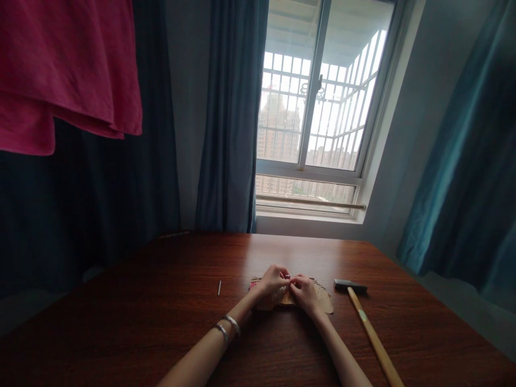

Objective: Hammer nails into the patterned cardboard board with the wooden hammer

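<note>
My left hand [274, 280] and my right hand [303, 293] meet over a piece of tan cardboard [325, 302] on the table. The fingers of both are pinched together, tip to tip. Something small and dark red shows at the left fingertips, too small to name. What the right fingers hold is hidden. Under the hands lies a clear, shiny bit of plastic [279, 294], with a pinkish patch at the cardboard's left end. Two silver bracelets circle my left wrist.
A hammer [373, 333] with a wooden handle lies to the right, its head away from me. To the left rests a thin metal rod [219, 288]. The brown wooden table [181, 333] reaches toward a window with blue curtains [229, 118]. A pink cloth [72, 70] hangs upper left.
</note>
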### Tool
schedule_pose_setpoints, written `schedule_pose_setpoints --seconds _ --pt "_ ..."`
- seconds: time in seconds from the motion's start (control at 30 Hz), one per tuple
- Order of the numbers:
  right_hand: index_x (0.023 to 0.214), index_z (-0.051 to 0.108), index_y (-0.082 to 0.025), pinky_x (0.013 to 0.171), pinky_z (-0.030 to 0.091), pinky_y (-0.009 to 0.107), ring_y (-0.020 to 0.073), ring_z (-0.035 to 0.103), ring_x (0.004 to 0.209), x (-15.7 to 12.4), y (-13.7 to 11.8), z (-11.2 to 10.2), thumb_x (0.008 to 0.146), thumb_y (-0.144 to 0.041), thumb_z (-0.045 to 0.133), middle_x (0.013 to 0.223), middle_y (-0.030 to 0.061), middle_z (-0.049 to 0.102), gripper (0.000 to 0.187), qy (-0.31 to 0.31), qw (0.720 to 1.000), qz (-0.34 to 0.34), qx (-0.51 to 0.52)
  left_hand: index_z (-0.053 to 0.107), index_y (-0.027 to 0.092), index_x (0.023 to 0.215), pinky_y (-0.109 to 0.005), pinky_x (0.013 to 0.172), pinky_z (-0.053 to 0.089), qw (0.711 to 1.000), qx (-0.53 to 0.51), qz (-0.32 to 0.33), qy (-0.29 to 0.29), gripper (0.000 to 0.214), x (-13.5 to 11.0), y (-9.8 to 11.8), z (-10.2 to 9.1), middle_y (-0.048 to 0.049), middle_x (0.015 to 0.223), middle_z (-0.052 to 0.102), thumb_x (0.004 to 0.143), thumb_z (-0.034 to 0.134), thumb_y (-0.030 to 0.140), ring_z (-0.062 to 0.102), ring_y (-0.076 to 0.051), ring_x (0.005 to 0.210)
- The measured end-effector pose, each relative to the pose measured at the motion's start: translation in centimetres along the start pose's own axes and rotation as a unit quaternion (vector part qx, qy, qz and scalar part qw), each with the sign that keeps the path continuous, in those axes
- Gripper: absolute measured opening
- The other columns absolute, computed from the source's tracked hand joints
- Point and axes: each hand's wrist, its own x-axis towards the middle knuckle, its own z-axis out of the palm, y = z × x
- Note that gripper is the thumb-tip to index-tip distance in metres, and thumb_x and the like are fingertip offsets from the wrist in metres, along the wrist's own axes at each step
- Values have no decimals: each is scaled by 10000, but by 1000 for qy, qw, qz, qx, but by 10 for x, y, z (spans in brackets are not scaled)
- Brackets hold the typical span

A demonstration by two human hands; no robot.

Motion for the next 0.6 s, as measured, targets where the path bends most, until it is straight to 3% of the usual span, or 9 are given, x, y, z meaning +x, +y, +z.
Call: schedule_pose_setpoints --seconds 0.17,0.27,0.37,0.47,0.6 --pt "730 696 -180 649 440 255 158 588 673 -1 -5 -4 733 -215 516 750 39 659 183 -11 1000 13 -3 692 93 797 -208 586 406 1000 -8 -7 -7 269 -1 2 -2 -54 716 663 636 599 288 579 -155 672" --pt "809 698 -184 686 451 271 176 598 727 -2 -12 -17 701 -218 543 801 46 659 192 -24 1000 11 -4 691 92 795 -205 579 399 1000 -15 -13 -10 268 -1 3 -2 -50 708 658 633 591 281 575 -156 675" --pt "885 681 -209 808 428 304 208 576 891 -4 -23 -42 699 -215 534 903 53 642 237 -15 1000 -2 -26 691 90 788 -203 582 395 999 -11 -29 -3 273 0 2 -2 -49 714 656 627 588 285 570 -157 685" --pt "912 661 -201 805 431 327 227 570 905 -13 -29 -73 730 -241 484 934 75 632 257 45 995 27 -84 692 91 776 -199 575 387 999 0 -46 1 265 1 0 0 -41 700 653 620 577 271 563 -152 677" --pt "952 633 -164 830 420 373 265 574 922 -56 -22 -117 740 -289 454 987 126 623 305 86 970 106 -203 691 87 760 -193 553 372 999 -6 -41 2 254 2 -2 2 -33 670 642 617 560 251 554 -145 656"
